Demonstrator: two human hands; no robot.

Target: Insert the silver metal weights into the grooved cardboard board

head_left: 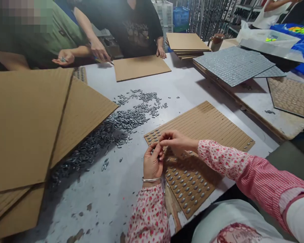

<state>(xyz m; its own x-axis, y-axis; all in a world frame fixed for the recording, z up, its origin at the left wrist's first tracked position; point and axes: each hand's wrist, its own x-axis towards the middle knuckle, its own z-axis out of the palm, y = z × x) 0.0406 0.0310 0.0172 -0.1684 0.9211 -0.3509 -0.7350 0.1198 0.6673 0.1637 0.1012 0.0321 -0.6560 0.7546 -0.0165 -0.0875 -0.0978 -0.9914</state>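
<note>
My left hand, with a bangle at the wrist, is closed over the left edge of a grooved brown cardboard sheet. Its fingertips meet those of my right hand, which is pinched shut above the same sheet. Whatever lies between the fingers is too small and hidden to make out. Small grey oval pieces sit in spaced rows along the near part of the sheet, with more at its left corner. A heap of loose grey oval pieces spreads over the white table left of my hands.
Stacked cardboard sheets overhang the table at left. Across from me, two people work by another flat sheet; one open palm holds small pieces. Grey-covered sheets, a cardboard pile and a mug stand at right.
</note>
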